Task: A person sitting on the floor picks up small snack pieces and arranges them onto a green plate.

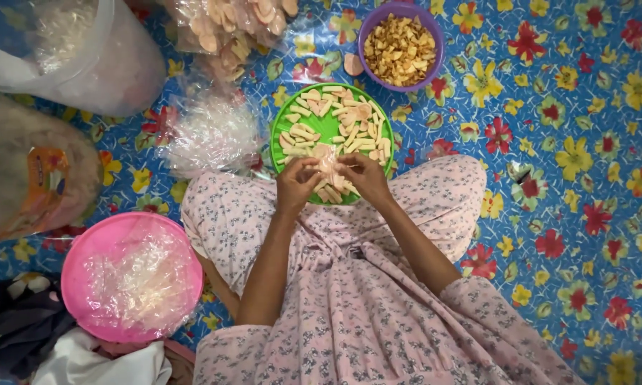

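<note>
Left hand (296,184) and right hand (363,177) meet, fingers pinched together.

A small clear packet (328,165) of chips is held between the left hand (296,184) and right hand (365,178), over the near rim of the green plate (326,127).

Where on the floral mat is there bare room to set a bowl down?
Free: the floral mat right of the purple bowl and beyond the right knee. Crowded: the left, with plastic bags and the pink basin. Both hands, left hand and right hand, work over the green plate.
</note>
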